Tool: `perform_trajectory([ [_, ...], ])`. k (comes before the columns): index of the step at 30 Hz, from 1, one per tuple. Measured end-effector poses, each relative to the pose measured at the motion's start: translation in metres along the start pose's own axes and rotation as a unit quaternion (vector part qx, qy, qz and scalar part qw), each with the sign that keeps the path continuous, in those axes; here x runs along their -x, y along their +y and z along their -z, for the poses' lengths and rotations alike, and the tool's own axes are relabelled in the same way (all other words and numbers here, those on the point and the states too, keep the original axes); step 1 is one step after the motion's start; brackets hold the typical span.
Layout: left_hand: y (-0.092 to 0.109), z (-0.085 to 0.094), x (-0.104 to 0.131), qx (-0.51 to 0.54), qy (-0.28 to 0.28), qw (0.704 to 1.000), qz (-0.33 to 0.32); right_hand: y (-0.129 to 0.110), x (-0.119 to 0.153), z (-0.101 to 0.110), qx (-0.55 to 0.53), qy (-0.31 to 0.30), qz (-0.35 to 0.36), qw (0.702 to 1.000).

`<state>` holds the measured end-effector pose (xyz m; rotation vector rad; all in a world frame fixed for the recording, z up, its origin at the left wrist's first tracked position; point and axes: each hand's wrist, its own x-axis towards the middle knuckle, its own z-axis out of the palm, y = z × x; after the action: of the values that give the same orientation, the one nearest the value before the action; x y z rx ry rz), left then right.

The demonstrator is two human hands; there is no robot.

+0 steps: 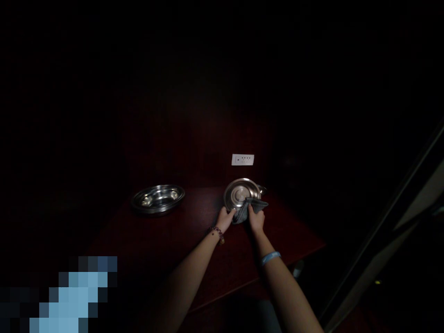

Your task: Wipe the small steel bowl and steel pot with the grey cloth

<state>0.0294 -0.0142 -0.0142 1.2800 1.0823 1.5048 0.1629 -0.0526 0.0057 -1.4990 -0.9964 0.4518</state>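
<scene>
A dark red table (pixel 166 240) bears a steel bowl (pixel 157 199).

Very dim scene, central pool of light, glints on metal, black edges, pixelated lower-left corner

Dim room — dark red table (pixel 166 240), white wall socket (pixel 242 159) behind it.

Tabletop (pixel 194 245): dark reddish-brown, plain. Both bowls silver and mirror-bright, the tilted bowl (pixel 239 194) showing ringed bands on its base, the flat one (pixel 157 199) glinting. Cloth (pixel 250 208): grey. Wall plate (pixel 243 159): white with small dark dots. Left wrist beads (pixel 218 232): dark purplish. Right wristband (pixel 270 258): pale blue.
</scene>
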Motion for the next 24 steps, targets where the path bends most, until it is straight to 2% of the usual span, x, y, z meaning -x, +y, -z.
perform_trajectory([
  [10,-0.006,0.001,-0.008,-0.021,0.05,0.998,-0.033,0.0,0.0,-0.002,-0.007,-0.012,0.008,1.0],
  [16,-0.011,0.003,-0.012,0.045,0.061,0.996,-0.044,0.001,0.0,-0.003,-0.015,-0.021,0.018,0.999],
  [24,-0.006,0.003,-0.011,0.046,0.063,0.994,-0.08,0.001,0.0,-0.003,-0.021,-0.019,0.019,0.999],
])
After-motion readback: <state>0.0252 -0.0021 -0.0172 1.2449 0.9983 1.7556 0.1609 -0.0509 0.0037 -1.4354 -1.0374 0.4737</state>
